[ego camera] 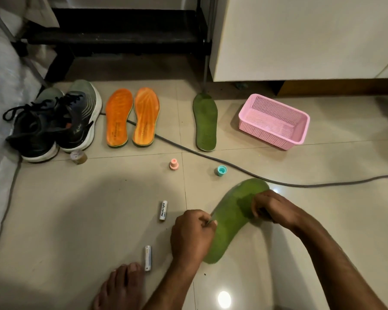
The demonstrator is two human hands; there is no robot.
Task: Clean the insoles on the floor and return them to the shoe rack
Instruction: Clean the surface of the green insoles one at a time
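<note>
Green insole (230, 217) lies on floor (87, 220) between both hands, left hand (192, 233) pinching its near edge, right hand (270, 206) curled gripping its far side, second green insole (205, 121) well beyond.

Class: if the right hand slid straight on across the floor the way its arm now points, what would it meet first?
Probably the white battery labelled Heybright: the right hand, gripping the bent green insole, points left towards it. Depth is unclear.

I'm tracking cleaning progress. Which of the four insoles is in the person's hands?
The green insole nearest the camera, held by both hands; the other green one and the orange pair lie untouched.
</note>
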